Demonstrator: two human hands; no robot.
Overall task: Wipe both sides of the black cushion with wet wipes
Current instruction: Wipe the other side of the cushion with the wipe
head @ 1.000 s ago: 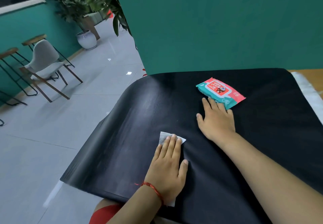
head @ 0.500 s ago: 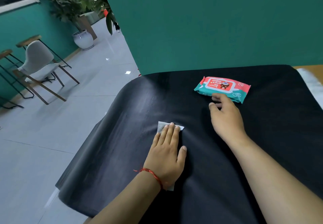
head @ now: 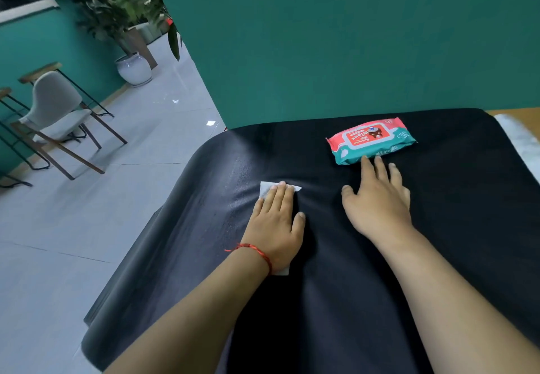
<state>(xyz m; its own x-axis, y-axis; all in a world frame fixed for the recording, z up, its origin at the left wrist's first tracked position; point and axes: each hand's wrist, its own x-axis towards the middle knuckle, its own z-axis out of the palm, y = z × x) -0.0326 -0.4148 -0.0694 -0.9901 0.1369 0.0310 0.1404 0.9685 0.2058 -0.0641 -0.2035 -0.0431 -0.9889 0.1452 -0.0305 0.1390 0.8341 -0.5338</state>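
Wiping black cushion (head: 467, 227) | left hand (head: 276, 227) flat, pressing wet wipe (head: 266, 188) | right hand (head: 377, 204) spread flat, likely steadying cushion | wipes pack (head: 371, 140) at its 12 o'clock

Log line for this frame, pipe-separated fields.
side: cushion top | left hand: presses wipe flat | right hand: flat on cushion, fingertips at pack

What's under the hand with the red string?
A white wet wipe, pressed flat on the black cushion by the left hand. Only its corners peek out, in front and by the wrist; the hand covers its middle.
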